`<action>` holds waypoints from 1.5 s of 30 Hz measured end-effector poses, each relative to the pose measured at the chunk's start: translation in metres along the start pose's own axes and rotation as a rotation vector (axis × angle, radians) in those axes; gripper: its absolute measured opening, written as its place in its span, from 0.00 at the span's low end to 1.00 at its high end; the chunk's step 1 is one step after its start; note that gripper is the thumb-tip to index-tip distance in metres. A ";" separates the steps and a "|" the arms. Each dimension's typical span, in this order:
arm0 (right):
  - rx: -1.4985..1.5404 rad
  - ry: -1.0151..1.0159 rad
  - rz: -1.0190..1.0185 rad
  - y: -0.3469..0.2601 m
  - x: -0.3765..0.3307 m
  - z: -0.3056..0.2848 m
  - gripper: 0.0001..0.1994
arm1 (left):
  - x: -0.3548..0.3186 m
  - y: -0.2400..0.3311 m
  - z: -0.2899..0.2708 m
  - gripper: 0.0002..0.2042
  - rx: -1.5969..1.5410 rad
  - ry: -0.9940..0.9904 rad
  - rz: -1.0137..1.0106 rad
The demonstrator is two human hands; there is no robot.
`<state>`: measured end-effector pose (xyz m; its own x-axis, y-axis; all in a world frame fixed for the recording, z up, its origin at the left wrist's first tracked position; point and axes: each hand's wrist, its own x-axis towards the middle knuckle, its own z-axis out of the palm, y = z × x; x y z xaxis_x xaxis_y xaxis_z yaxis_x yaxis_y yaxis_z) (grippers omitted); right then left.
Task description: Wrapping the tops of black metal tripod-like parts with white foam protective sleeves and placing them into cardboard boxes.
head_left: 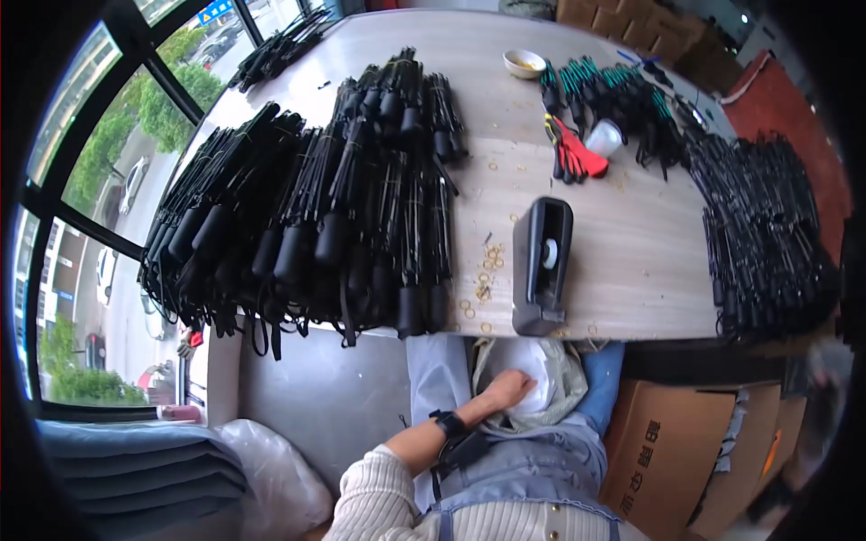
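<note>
My left hand (512, 388), with a dark watch on its wrist, reaches into a woven bag (568, 397) with a white inside, held between my legs below the table edge. Its fingers are curled closed; what they hold, if anything, is hidden. I do not make out my right hand. Above the bag, a black tape dispenser (542, 270) stands at the table's near edge. Several yellowish rubber bands (492, 261) lie scattered to its left. Bundles of black folded umbrella frames (316, 216) with black handles are piled on the left side.
More black frames (767, 234) are stacked at the table's right, and teal-ribbed ones (613, 90) lie farther back. Beside those are a red-and-black glove (573, 153), a white plastic cup (603, 138) and a bowl (524, 63). An open cardboard box (667, 451) stands at my right.
</note>
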<state>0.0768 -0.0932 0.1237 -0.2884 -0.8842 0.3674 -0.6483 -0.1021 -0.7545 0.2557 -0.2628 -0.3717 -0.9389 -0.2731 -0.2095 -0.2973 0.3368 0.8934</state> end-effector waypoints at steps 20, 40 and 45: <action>-0.925 -0.522 -0.522 0.180 0.542 0.547 0.24 | 0.002 -0.039 0.003 0.22 -0.891 -0.320 -0.543; -0.917 -0.936 -0.549 0.252 0.506 0.547 0.21 | -0.043 -0.111 0.129 0.12 -0.740 0.493 -0.090; -0.990 -0.899 -0.845 0.253 0.489 0.534 0.17 | 0.001 -0.077 0.063 0.11 -0.665 0.531 -0.036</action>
<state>0.1486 -0.7950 -0.1777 0.6411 -0.7353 -0.2200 -0.6866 -0.6775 0.2636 0.2667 -0.2322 -0.4654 -0.6757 -0.7157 -0.1766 -0.0060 -0.2342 0.9722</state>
